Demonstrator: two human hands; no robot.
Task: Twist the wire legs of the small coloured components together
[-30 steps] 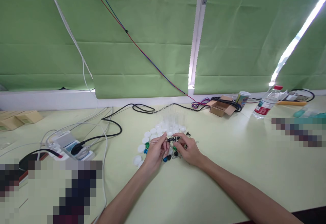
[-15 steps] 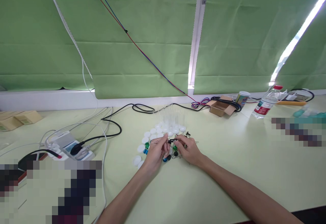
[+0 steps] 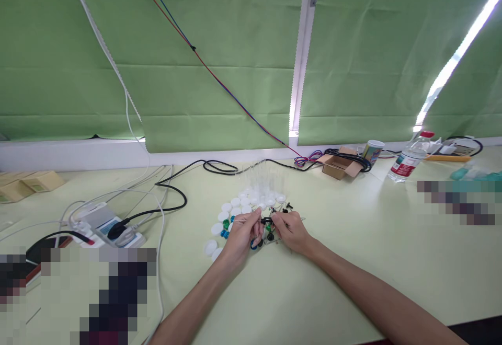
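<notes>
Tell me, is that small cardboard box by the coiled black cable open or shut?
The cardboard box is open: its flaps spread outward rather than meeting over the top. Whether it holds anything, I cannot tell.

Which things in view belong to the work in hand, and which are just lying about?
Likely in use: black part between left hand and right hand; white discs; blue pieces.
Apparently lying about: cardboard box; red-capped bottle; power strip.

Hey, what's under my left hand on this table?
Poking out beside your left hand, a blue round piece and a dark piece are partly visible. Whatever lies directly beneath the hand is covered, so I can't tell.
</notes>
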